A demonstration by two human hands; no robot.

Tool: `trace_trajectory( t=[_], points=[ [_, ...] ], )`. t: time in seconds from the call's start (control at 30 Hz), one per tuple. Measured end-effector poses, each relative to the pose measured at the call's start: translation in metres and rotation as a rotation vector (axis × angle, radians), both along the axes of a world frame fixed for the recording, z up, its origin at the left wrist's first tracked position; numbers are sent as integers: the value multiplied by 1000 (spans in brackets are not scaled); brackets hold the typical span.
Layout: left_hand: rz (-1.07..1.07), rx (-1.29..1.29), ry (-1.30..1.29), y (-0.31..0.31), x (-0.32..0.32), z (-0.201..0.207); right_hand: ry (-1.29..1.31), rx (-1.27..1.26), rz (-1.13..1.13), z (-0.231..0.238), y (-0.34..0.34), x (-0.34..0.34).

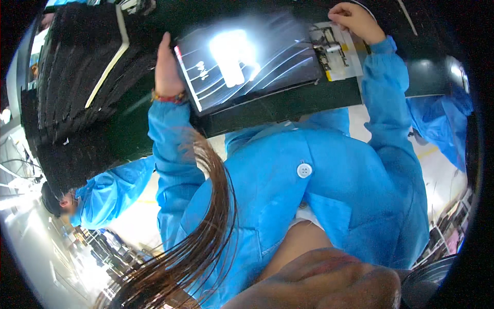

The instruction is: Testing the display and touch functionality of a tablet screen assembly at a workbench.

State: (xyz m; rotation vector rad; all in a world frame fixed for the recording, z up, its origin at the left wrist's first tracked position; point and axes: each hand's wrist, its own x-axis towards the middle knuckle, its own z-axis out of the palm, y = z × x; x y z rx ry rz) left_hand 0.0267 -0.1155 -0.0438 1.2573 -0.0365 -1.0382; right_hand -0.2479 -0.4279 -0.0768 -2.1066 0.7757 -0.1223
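A flat, glossy dark panel point(280, 59), probably a display screen, lies on the dark table with bright lights mirrored in it. My left hand point(169, 67) is at the panel's left edge, fingers straight and pointing away from me, the palm side toward the edge. Just right of the panel is a pale plate point(350, 56) with small dark and metallic parts point(329, 49) on it. Over the far end of that plate is my right hand point(357, 21), its fingers curled and the fingertips close together. Whatever they may pinch is too small to make out.
The dark table point(267, 100) runs left and right, with a pale yellow strip point(107, 77) on its left part. At the left, a person in blue point(116, 190) is near the table. More blue cloth point(440, 126) shows at the right edge.
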Motion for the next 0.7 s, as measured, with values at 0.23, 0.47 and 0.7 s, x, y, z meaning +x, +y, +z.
trace_trajectory(
  t=[0.23,0.47,0.7],
  points=[
    [-272,-337,144,-9,22,-32,-398,-762,61,26,153,1],
    [-426,-620,345,-1,33,-45,-232,-768,102,9,217,22],
    [-233,-522,353,-6,5,-17,-339,-661,466,16,236,40]
  ],
)
